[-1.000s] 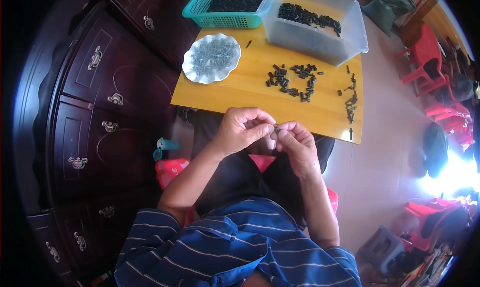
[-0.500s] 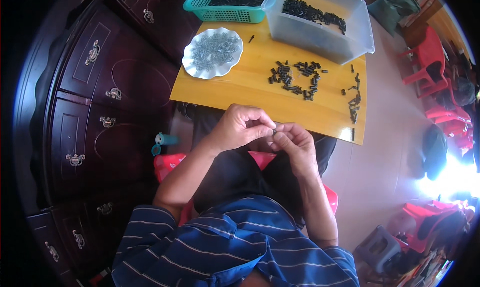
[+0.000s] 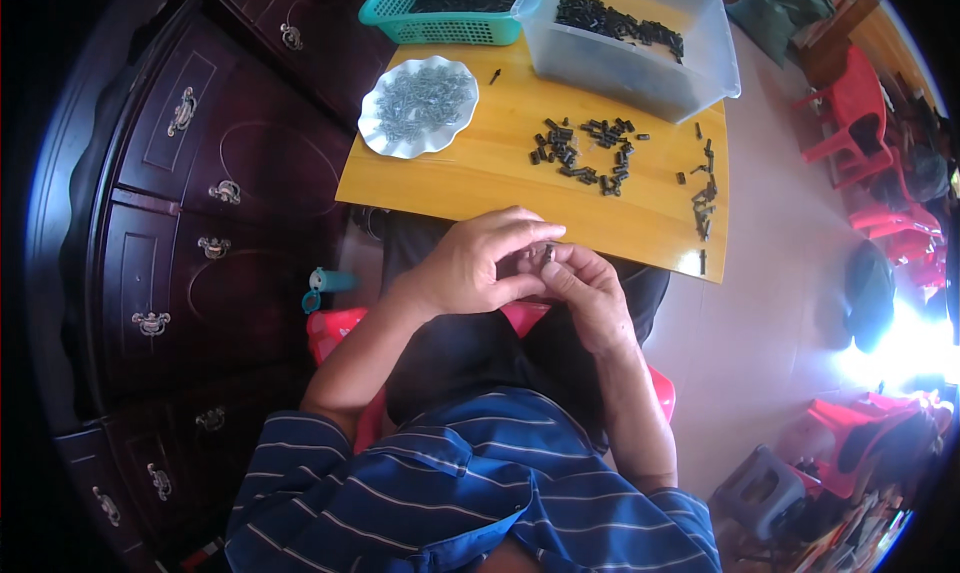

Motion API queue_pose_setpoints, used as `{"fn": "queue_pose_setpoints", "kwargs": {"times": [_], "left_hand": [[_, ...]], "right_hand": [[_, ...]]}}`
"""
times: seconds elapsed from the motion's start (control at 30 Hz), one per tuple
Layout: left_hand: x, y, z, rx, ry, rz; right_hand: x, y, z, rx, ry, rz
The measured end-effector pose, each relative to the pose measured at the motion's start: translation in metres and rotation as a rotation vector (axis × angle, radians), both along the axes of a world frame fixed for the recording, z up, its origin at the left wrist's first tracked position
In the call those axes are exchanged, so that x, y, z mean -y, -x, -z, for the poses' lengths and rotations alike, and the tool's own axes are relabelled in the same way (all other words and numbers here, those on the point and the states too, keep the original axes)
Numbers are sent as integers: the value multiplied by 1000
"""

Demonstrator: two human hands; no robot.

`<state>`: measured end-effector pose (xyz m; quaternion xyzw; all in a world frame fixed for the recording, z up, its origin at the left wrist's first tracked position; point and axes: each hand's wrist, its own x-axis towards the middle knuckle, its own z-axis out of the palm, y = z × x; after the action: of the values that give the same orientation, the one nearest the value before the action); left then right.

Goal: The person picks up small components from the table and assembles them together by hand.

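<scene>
Just off the table's near edge, both hands meet over my lap. My right hand (image 3: 588, 291) pinches a small dark piece (image 3: 549, 254) between thumb and fingers; its exact kind is too small to make out. Around those fingertips my left hand (image 3: 480, 263) is open, its thumb and forefinger apart and no object visible in it. Beyond the hands, several short black cylindrical pieces (image 3: 575, 172) lie in a loose ring on the yellow wooden table (image 3: 460, 188). A scalloped white plate (image 3: 370, 133) to the left bears a heap of thin, clear or silvery small parts (image 3: 428, 95).
At the back stand a green basket (image 3: 440, 31) and a translucent plastic bin (image 3: 620, 81), both holding black pieces. More slim black pieces (image 3: 704, 208) line the right edge. Dark drawers (image 3: 180, 243) rise on the left; red chairs (image 3: 858, 123) stand to the right.
My left thumb and forefinger have parted from their pinch and spread around the right fingertips. The dark piece now shows more upright in my right hand.
</scene>
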<state>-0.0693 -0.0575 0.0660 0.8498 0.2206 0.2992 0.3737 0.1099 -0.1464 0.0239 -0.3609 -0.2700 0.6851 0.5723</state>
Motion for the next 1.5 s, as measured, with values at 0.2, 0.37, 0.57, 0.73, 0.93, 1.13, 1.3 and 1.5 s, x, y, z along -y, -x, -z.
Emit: {"fn": "queue_pose_setpoints", "kwargs": {"times": [0.2, 0.37, 0.57, 0.73, 0.93, 1.13, 1.3, 1.5], "left_hand": [[3, -10, 2, -75, -365, -66], [3, -12, 2, -39, -397, -76], [3, -12, 0, -4, -392, -96], [2, -15, 3, 38, -413, -103], [3, -14, 3, 26, -247, -170], [-2, -10, -1, 47, -223, -195], [-6, -3, -4, 108, -306, -146], [-6, 12, 2, 76, -161, -187]], "right_hand": [[0, -6, 5, 49, -4, -24], [0, -7, 10, 20, 15, -22], [0, -7, 11, -103, 41, -14], [1, -7, 10, -90, 89, 7], [-1, -10, 2, -49, 109, 55], [-5, -14, 4, -85, 0, 312], [-3, -10, -18, 2, -61, 465], [31, 12, -128, 230, -433, 652]]}}
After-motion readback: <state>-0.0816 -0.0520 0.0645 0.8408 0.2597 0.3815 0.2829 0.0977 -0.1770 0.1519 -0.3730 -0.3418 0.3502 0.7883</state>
